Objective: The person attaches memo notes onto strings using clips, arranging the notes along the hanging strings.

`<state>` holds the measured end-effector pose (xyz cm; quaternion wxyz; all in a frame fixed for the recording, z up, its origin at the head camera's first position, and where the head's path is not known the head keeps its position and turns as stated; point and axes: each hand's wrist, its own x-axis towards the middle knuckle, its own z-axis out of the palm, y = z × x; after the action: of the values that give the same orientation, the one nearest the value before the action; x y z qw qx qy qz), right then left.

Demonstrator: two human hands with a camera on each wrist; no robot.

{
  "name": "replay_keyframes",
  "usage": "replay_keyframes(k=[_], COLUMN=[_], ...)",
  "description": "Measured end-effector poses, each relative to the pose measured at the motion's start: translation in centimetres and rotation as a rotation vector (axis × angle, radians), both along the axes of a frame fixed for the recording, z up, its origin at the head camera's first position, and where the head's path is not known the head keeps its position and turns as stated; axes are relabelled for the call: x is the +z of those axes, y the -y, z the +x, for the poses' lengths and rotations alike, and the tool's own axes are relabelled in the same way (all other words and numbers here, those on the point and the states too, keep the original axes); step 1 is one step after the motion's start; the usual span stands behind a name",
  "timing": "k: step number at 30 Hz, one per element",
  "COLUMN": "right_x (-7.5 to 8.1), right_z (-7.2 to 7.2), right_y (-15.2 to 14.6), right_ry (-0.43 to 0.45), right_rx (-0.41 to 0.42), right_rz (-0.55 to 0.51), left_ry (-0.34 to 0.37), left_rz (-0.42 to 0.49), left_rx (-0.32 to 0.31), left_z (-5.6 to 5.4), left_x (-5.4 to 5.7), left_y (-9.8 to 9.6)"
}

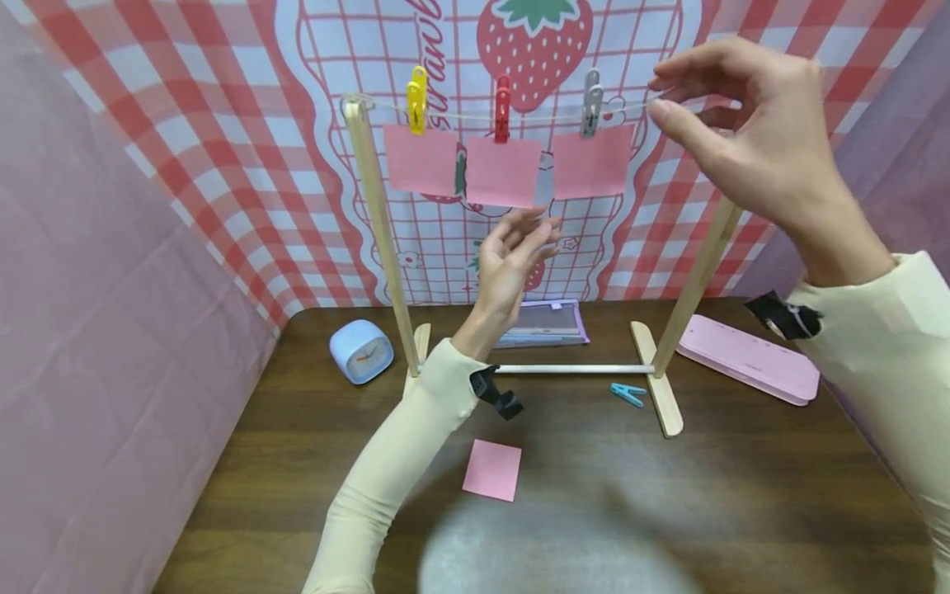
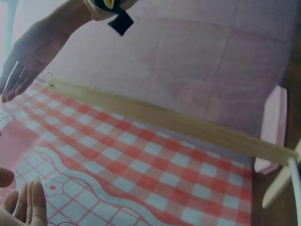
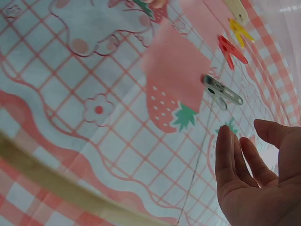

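Three pink paper squares hang on a string between two wooden posts, held by a yellow clothespin [image 1: 417, 101], a red clothespin [image 1: 502, 110] and a grey clothespin [image 1: 591, 103]. My right hand [image 1: 757, 132] is raised beside the grey one, fingers loosely bent and holding nothing; the right wrist view shows a gap between its fingertips and the grey clip [image 3: 221, 90]. Below the middle paper [image 1: 503, 172], my left hand [image 1: 508, 260] is lifted with relaxed fingers and nothing in them. A fourth pink square [image 1: 493, 470] and a blue clothespin [image 1: 628, 393] lie on the table.
The wooden rack stands on two feet, its right foot [image 1: 665, 404] near the blue clothespin, joined by a white bar [image 1: 575, 370]. A blue clock [image 1: 360, 352] sits left, a clear zip pouch [image 1: 549, 323] behind, a pink case [image 1: 750, 360] right. A checked strawberry cloth [image 1: 312, 247] hangs behind.
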<state>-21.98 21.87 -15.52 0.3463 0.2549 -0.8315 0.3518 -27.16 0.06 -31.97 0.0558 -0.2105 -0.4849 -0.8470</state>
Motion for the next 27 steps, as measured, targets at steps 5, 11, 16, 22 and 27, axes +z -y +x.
replay_keyframes(k=[5,11,16,22,27], right_x=[-1.7,-3.8,-5.5,-7.7,-9.8], right_z=[0.9,1.8,2.3,2.7,3.0], right_y=[-1.2,-2.3,-3.3,-4.0,-4.6], right_ry=[0.027,0.082,0.116,0.13,0.182], right_rx=[0.008,-0.022,-0.019,-0.008,0.015], right_rz=[0.028,0.089,0.136,0.199,0.223], left_ry=[-0.031,-0.052,-0.071,-0.045,0.009], left_rz=[-0.097,-0.184,-0.261,-0.306,-0.356], left_rx=[0.059,0.095,0.116,0.106,0.102], left_z=[0.5,1.4,1.9,2.6,3.3], left_x=[-1.1,-3.0,-4.5,-6.1,-7.4], left_y=[0.8,2.5,4.1,6.1,7.3])
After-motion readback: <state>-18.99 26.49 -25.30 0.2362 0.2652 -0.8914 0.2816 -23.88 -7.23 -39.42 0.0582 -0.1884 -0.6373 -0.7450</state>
